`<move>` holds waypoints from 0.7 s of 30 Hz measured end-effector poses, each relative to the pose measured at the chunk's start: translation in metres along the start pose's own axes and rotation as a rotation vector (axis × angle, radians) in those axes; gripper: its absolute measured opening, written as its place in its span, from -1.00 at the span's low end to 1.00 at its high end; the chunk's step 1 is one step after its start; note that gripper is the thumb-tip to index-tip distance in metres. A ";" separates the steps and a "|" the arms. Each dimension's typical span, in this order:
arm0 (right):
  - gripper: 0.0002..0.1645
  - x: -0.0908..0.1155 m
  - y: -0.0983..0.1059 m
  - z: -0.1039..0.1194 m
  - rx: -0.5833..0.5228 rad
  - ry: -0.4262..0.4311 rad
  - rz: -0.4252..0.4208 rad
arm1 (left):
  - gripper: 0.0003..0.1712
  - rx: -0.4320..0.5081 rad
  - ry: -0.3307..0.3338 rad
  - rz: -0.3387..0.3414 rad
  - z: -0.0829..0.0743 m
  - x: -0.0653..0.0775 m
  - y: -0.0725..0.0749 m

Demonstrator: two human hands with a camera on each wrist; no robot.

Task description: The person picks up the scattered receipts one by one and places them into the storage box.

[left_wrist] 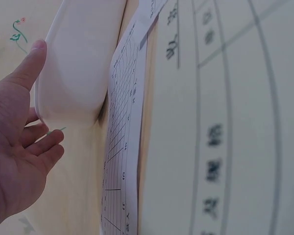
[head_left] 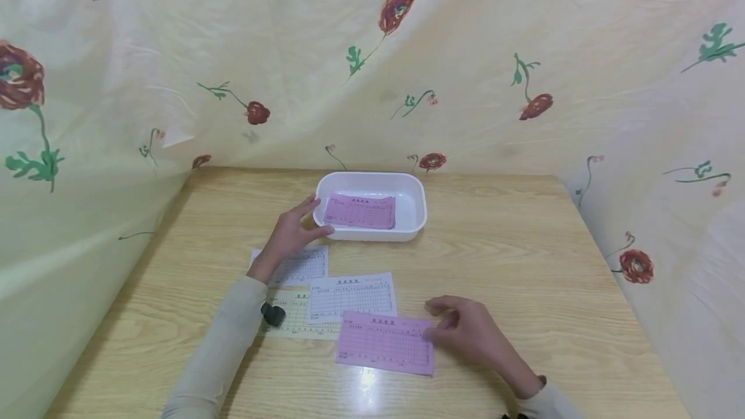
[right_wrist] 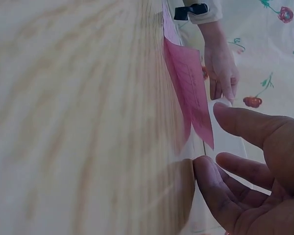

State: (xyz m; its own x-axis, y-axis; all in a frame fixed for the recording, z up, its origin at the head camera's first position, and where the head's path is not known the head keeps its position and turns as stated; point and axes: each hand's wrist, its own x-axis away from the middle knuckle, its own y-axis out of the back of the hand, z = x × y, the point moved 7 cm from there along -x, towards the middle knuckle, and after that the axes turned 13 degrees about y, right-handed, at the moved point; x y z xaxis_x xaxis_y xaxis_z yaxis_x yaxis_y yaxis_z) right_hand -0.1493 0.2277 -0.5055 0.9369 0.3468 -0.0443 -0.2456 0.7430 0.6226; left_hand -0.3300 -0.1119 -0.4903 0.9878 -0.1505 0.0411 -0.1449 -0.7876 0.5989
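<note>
Pink slip of printed paper (head_left: 381, 344) lies on a wooden table (head_left: 495, 244), just below the centre of the head view. Its right edge is beside the right hand (head_left: 468, 335), which reaches in from the lower right corner of the frame. The right hand is partly open, thumb and fingers parted with a gap between them. In the right wrist view, a corner of the pink paper rises off the table near the thumb and fingertips; I cannot tell whether they touch it, and no grip on it shows.

Well apart from this slip, up and to the left, the left hand (head_left: 291, 231) is open around the left end of a white tray (head_left: 372, 235), thumb at the front rim and a finger at the left side. In the left wrist view its other fingers bend loosely near the tray's end. The tray stands at the upper middle of the table, and more pink paper (head_left: 361, 212) lies inside it, toward its left.

Between the two hands, a white slip (head_left: 352, 296) overlaps a pale yellow slip (head_left: 314, 333); the pink slip's upper left part covers a little of both. A second white slip (head_left: 305, 267) lies partly under the left forearm. Behind the table hangs a cream cloth (head_left: 314, 70) with red flowers.
</note>
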 end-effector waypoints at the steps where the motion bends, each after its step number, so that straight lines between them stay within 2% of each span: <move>1: -0.37 -0.001 0.000 0.000 0.003 0.001 0.001 | 0.06 -0.001 -0.001 -0.001 0.000 0.000 0.000; 13: -0.42 -0.005 -0.005 0.001 0.011 0.050 0.015 | 0.05 0.011 -0.003 -0.007 0.000 -0.001 -0.002; 21: -0.46 -0.005 -0.006 -0.001 0.018 0.052 0.033 | 0.04 0.000 0.005 -0.007 0.002 -0.001 -0.001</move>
State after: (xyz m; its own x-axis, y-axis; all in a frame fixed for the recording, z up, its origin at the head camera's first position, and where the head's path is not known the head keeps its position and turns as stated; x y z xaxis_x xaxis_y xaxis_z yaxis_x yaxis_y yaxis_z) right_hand -0.1526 0.2220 -0.5101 0.9141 0.4004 -0.0637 -0.2709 0.7202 0.6386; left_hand -0.3306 -0.1121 -0.4929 0.9889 -0.1425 0.0409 -0.1384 -0.7886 0.5991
